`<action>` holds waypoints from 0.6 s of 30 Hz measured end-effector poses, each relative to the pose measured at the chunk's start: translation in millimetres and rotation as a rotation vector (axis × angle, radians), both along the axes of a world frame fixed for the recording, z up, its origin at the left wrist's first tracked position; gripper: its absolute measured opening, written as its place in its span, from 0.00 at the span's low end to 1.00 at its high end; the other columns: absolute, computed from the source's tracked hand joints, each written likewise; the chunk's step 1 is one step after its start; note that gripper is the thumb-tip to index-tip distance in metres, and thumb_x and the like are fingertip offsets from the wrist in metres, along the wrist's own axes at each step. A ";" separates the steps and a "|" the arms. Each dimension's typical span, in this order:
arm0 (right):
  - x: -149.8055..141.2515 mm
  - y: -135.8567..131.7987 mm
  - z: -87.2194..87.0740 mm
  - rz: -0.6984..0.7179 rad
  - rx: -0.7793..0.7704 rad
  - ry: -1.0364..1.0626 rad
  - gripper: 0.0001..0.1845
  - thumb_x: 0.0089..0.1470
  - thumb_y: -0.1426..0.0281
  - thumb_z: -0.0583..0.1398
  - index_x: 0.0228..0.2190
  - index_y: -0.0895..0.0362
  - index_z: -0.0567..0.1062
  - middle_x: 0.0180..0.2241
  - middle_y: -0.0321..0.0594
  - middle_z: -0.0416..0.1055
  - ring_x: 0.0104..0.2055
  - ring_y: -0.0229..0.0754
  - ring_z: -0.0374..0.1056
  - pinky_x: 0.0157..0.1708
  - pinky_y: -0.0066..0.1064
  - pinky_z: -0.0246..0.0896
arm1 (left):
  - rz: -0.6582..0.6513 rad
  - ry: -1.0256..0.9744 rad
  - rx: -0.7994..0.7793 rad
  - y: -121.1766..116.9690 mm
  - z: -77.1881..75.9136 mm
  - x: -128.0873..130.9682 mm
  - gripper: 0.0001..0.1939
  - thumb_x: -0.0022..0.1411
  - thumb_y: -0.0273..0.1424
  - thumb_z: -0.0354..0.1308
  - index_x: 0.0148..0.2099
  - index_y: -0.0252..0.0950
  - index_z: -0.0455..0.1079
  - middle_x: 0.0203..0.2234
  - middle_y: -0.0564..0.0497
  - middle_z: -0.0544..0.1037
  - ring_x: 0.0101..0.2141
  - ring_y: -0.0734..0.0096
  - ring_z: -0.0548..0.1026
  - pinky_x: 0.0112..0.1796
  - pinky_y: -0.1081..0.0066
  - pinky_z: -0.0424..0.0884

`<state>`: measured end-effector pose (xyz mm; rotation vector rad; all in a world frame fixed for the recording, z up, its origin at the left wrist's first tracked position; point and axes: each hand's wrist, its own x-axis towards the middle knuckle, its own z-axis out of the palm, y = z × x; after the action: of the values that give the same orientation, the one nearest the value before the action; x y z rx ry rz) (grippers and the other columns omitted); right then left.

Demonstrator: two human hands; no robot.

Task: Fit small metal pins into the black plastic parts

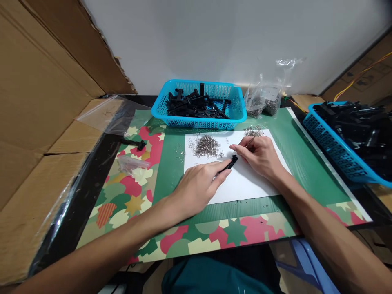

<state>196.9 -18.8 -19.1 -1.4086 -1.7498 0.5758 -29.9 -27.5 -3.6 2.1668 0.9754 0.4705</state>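
My left hand lies low over a white sheet and pinches a small black plastic part between thumb and fingers. The part's notched end points up and right. Just right of it, my right hand is closed with thumb and fingers together around a slim, thin tool, mostly hidden by the fingers. Its tip is too small to make out. Behind my left hand is a heap of tiny metal springs or wire pieces. A smaller heap sits behind my right hand.
A blue basket of black plastic parts stands at the back; another blue basket is at right. Clear bags of small metal pieces lean by the wall. One black part and a small plastic bag lie at left, near cardboard.
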 end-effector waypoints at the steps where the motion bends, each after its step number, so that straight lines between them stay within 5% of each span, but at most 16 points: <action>1: -0.6 -0.2 0.7 -0.002 0.008 -0.014 0.32 0.64 0.47 0.62 0.18 0.56 0.71 0.18 0.36 0.68 0.21 0.34 0.55 0.23 0.32 0.50 | -0.001 0.002 0.004 -0.1 -0.1 0.1 0.23 0.76 0.38 0.52 0.68 0.43 0.72 0.54 0.45 0.83 0.48 0.57 0.83 0.47 0.62 0.77; 11: -0.2 -0.8 3.0 0.031 0.054 -0.054 0.28 0.65 0.55 0.63 0.17 0.56 0.71 0.17 0.34 0.66 0.21 0.34 0.55 0.25 0.33 0.50 | -0.021 0.060 -0.022 -0.5 3.9 1.3 0.23 0.77 0.38 0.51 0.68 0.41 0.72 0.44 0.47 0.85 0.40 0.64 0.81 0.41 0.68 0.72; 18: -4.2 -3.0 4.0 -0.190 0.095 0.265 0.35 0.68 0.48 0.57 0.14 0.54 0.65 0.12 0.34 0.61 0.16 0.35 0.56 0.21 0.31 0.52 | 0.064 -0.066 -0.112 1.2 -0.3 -1.0 0.23 0.76 0.42 0.50 0.65 0.41 0.75 0.34 0.50 0.82 0.28 0.70 0.73 0.32 0.72 0.68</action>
<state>192.7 -21.7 -15.1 -1.3476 -1.3997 0.5413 -30.9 -26.3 -3.9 2.0130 1.0122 0.5029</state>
